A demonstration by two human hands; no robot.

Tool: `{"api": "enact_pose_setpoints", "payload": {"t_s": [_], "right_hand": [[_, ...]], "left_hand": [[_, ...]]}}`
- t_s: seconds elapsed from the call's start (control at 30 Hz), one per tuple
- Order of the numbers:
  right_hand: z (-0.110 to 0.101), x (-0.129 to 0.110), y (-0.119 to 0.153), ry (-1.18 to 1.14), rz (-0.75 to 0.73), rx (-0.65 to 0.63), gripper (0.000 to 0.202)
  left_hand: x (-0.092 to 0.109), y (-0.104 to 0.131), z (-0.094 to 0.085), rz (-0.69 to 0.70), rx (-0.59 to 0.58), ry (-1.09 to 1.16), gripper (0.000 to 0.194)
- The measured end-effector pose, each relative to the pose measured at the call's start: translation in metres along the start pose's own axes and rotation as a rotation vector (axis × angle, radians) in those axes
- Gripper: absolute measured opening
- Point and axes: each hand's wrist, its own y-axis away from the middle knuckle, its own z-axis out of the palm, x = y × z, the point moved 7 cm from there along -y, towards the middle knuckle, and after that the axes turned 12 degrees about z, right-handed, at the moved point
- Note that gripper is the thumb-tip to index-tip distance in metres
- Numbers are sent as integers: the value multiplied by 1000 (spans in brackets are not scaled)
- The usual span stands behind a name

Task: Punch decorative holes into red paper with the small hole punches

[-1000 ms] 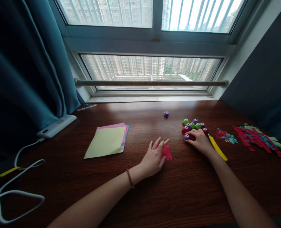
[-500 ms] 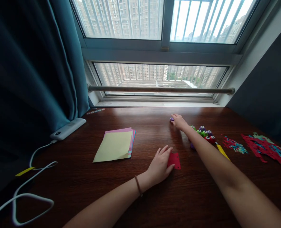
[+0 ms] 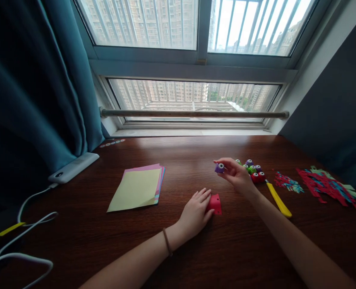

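My right hand (image 3: 234,174) is raised above the table and pinches a small purple figure (image 3: 219,168) between thumb and fingers. A white disc with a dark centre, like a googly eye, is on the figure's front. Down on the tabletop, my left hand (image 3: 196,206) has its fingers and thumb around a small piece of red paper (image 3: 215,204). Dark dots mark the paper's right side, and its left part is hidden under the hand. Behind my right hand is a cluster of similar green, purple and red figures (image 3: 252,169) with white eyes.
A yellow-handled knife (image 3: 279,199) lies near small confetti bits (image 3: 287,182) and a heap of red, blue and green paper strips (image 3: 327,186). On the left are stacked coloured sheets (image 3: 136,188), a white device (image 3: 74,167) with a cable (image 3: 27,224), and small round discs (image 3: 112,143).
My right hand has lifted the purple figure from the far part of the table and drawn it nearer. My left hand stays at the red paper. The view has shifted slightly right.
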Motion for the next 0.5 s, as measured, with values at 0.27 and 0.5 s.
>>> {"api": "enact_pose_setpoints", "payload": {"t_s": [0.27,0.5], "right_hand": [[-11,22,69,-125,156,71,37],[-14,51,74,-114,251,81,39]], "left_hand": [[0,-2,3,20,9,-23,43],[-2,-1,2,16,40,-12,41]]}}
